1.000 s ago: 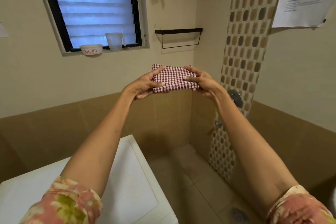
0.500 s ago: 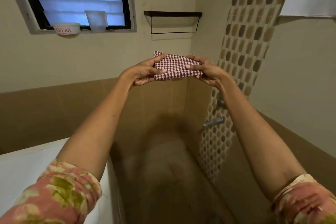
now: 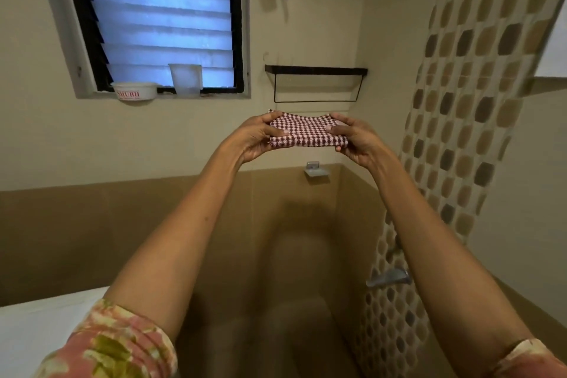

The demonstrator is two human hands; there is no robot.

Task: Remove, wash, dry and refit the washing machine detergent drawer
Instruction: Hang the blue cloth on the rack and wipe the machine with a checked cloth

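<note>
A: Cloth?
B: Folded, up at 6 o'clock from rack — pinched by left hand at 9 o'clock edge, right hand at 3.
A: Washer?
B: Low, 7 o'clock.

Coarse woven checked cloth

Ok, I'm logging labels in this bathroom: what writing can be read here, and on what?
"SHUBH", red letters, on the white bowl on the window ledge.
Smaller print under it, if any: too blurred to read.
Paper sheet on the right wall: blurred, unreadable.
Checked cloth and plastic cup: no writing visible.
</note>
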